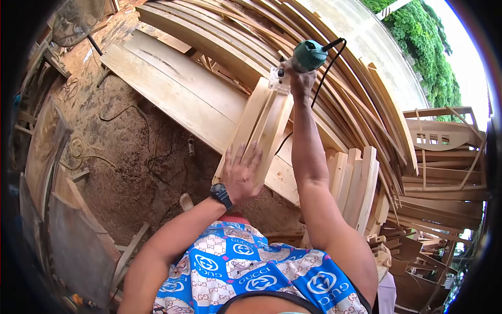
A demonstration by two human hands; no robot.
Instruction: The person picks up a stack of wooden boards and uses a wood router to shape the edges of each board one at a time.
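Note:
My right hand is wrapped round a teal corded power tool, arm stretched forward. The tool's clear base rests at the far end of some light wooden pieces lying side by side. On their near end my left hand presses flat with its fingers spread, a dark watch on the wrist. These pieces lie across a wide pale plank. The tool's bit is hidden.
Long curved boards are stacked beyond the plank. More wooden pieces stand at the right. A black cable hangs from the tool beside my right forearm. Cords lie on the sawdust-covered floor, and a fan stands upper left.

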